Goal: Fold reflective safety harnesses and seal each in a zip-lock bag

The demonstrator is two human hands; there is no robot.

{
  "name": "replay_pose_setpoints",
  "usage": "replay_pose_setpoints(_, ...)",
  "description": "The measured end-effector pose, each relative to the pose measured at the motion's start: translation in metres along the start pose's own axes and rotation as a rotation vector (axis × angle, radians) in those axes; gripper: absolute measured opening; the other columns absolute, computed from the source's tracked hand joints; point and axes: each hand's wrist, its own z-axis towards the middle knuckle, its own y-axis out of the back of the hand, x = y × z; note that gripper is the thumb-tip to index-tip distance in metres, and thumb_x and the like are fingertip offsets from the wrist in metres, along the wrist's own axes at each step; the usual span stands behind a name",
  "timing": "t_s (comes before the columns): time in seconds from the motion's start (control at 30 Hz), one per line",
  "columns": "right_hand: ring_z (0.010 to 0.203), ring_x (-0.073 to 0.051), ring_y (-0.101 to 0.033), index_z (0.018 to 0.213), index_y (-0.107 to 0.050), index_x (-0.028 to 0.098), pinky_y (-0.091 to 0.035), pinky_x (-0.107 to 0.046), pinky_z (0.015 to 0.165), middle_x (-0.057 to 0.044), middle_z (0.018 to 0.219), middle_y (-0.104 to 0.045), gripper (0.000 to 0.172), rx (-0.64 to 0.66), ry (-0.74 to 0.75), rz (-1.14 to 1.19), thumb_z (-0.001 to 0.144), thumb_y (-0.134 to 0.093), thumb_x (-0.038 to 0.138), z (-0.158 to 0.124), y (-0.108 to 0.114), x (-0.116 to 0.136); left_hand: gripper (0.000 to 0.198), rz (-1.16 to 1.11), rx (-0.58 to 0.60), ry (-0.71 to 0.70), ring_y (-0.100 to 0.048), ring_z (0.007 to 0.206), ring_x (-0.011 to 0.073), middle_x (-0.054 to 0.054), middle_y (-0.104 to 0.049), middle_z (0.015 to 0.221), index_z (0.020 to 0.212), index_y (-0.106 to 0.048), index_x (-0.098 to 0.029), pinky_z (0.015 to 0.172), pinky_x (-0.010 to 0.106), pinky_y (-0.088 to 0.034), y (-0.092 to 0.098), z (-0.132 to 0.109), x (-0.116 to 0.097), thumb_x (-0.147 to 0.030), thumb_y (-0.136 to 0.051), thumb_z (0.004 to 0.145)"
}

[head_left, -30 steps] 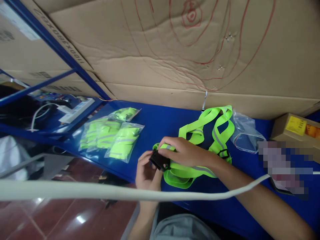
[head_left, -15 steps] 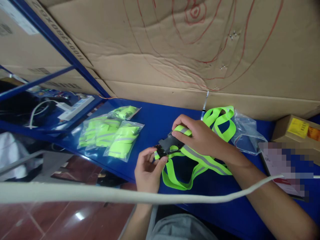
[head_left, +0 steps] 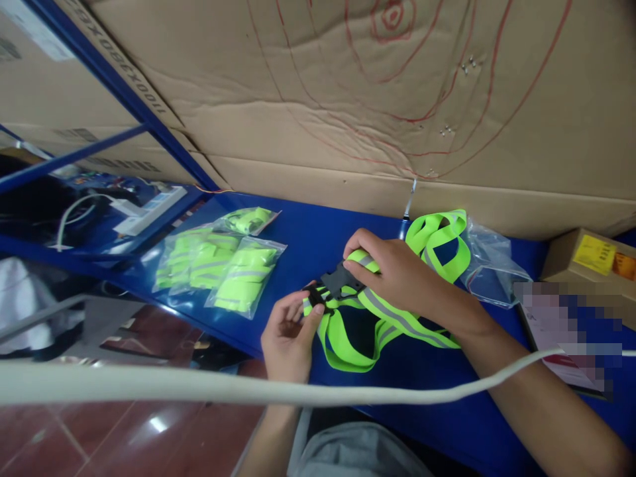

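Observation:
A neon-green reflective strap [head_left: 407,319] with a grey stripe lies looped on the blue table [head_left: 318,232]. Its black plastic side-release buckle is held between my two hands. My left hand [head_left: 291,334] pinches the pronged buckle half [head_left: 315,296] between thumb and fingers. Above and to the right, my right hand [head_left: 385,265] grips the socket half of the buckle [head_left: 342,281] together with the green webbing at its end. The prongs show between the two halves, with their tips at the socket's mouth. Whether the tips are still inside I cannot make out.
Several clear bags of green straps [head_left: 243,278] lie to the left. An opened plastic bag [head_left: 491,258], a small carton [head_left: 591,265] and a partly blurred flat item [head_left: 556,344] are on the right. A screwdriver [head_left: 408,205] stands by the cardboard. A white cable [head_left: 348,395] crosses the foreground.
The buckle halves have moved apart, leaving more of the prongs showing. My left hand has shifted slightly left with its half; my right hand keeps hold of the socket half.

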Motion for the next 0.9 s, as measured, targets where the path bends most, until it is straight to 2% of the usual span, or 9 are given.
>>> replay_pose_setpoints(0.13, 0.085, -0.021, -0.069, 0.102, -0.057, 0.023, -0.040, -0.028, 0.073, -0.002, 0.095, -0.073, 0.005, 0.011, -0.014, -0.022, 0.098, -0.059, 0.023, -0.001, -0.003, 0.002, 0.036, -0.006, -0.021, -0.015, -0.074, 0.103, 0.0216, 0.007, -0.077, 0.100, 0.100, -0.069, -0.020, 0.089, 0.029, -0.060, -0.002, -0.001, 0.000, -0.026, -0.089, 0.071)
replay_pose_setpoints(0.37, 0.088, -0.021, -0.069, 0.102, -0.057, 0.021, -0.039, -0.027, 0.074, -0.003, 0.096, -0.073, 0.004, 0.040, -0.028, 0.030, 0.098, -0.058, 0.024, 0.001, -0.014, -0.008, 0.032, -0.063, 0.013, -0.002, -0.072, 0.113, 0.0218, 0.005, -0.078, 0.099, 0.100, -0.067, -0.021, 0.098, 0.029, -0.058, -0.003, 0.000, -0.003, -0.023, -0.087, 0.075)
replay_pose_setpoints(0.53, 0.086, -0.019, -0.068, 0.099, -0.058, 0.021, -0.038, -0.026, 0.072, -0.001, 0.093, -0.073, 0.005, 0.049, -0.021, 0.092, 0.098, -0.059, 0.026, 0.001, -0.022, -0.017, 0.033, -0.047, 0.054, 0.001, -0.072, 0.114, 0.0218, 0.005, -0.078, 0.107, 0.105, -0.064, -0.022, 0.101, 0.032, -0.057, -0.002, 0.001, -0.001, -0.025, -0.084, 0.078)
replay_pose_setpoints(0.63, 0.083, -0.018, -0.068, 0.098, -0.059, 0.021, -0.038, -0.026, 0.072, 0.000, 0.093, -0.073, 0.005, 0.057, -0.019, 0.116, 0.097, -0.060, 0.025, 0.002, -0.018, -0.014, 0.036, 0.080, 0.119, -0.041, -0.071, 0.116, 0.0233, 0.009, -0.074, 0.120, 0.115, -0.060, -0.024, 0.099, 0.036, -0.057, 0.001, 0.004, -0.004, -0.031, -0.079, 0.085)
replay_pose_setpoints(0.7, 0.082, -0.017, -0.068, 0.097, -0.060, 0.020, -0.039, -0.025, 0.071, 0.000, 0.092, -0.073, 0.004, 0.050, -0.021, 0.134, 0.096, -0.062, 0.024, 0.002, -0.013, -0.009, 0.046, 0.322, 0.185, -0.160, -0.063, 0.127, 0.0266, 0.012, -0.062, 0.141, 0.128, -0.057, -0.026, 0.100, 0.039, -0.056, 0.004, 0.008, -0.011, -0.035, -0.076, 0.087)
replay_pose_setpoints(0.77, 0.080, -0.016, -0.067, 0.096, -0.061, 0.020, -0.039, -0.025, 0.072, 0.001, 0.090, -0.073, 0.004, 0.027, -0.016, 0.154, 0.094, -0.063, 0.023, 0.001, -0.006, -0.001, 0.063, 0.629, 0.253, -0.364, -0.048, 0.142, 0.0317, 0.013, -0.043, 0.158, 0.140, -0.051, -0.028, 0.106, 0.045, -0.051, 0.005, 0.014, -0.022, -0.039, -0.078, 0.085)
replay_pose_setpoints(0.8, 0.079, -0.015, -0.066, 0.096, -0.061, 0.020, -0.040, -0.025, 0.072, 0.002, 0.088, -0.072, 0.005, 0.013, -0.012, 0.171, 0.094, -0.064, 0.023, 0.000, -0.004, 0.002, 0.070, 0.759, 0.296, -0.470, -0.042, 0.145, 0.0336, 0.014, -0.038, 0.161, 0.145, -0.048, -0.028, 0.110, 0.048, -0.048, 0.006, 0.018, -0.028, -0.041, -0.079, 0.083)
replay_pose_setpoints(0.83, 0.079, -0.015, -0.065, 0.096, -0.062, 0.020, -0.040, -0.025, 0.073, 0.002, 0.088, -0.072, 0.006, 0.013, 0.000, 0.205, 0.093, -0.065, 0.024, -0.001, -0.002, 0.006, 0.074, 0.855, 0.354, -0.561, -0.043, 0.144, 0.0343, 0.015, -0.040, 0.158, 0.147, -0.045, -0.026, 0.111, 0.050, -0.046, 0.006, 0.022, -0.033, -0.042, -0.079, 0.083)
replay_pose_setpoints(0.9, 0.080, -0.015, -0.065, 0.099, -0.062, 0.021, -0.042, -0.025, 0.073, 0.002, 0.090, -0.071, 0.011, 0.086, 0.026, 0.353, 0.093, -0.067, 0.029, -0.002, 0.002, 0.012, 0.065, 0.949, 0.503, -0.676, -0.058, 0.128, 0.0320, 0.015, -0.058, 0.140, 0.145, -0.046, -0.022, 0.102, 0.049, -0.051, 0.006, 0.029, -0.043, -0.041, -0.073, 0.088)
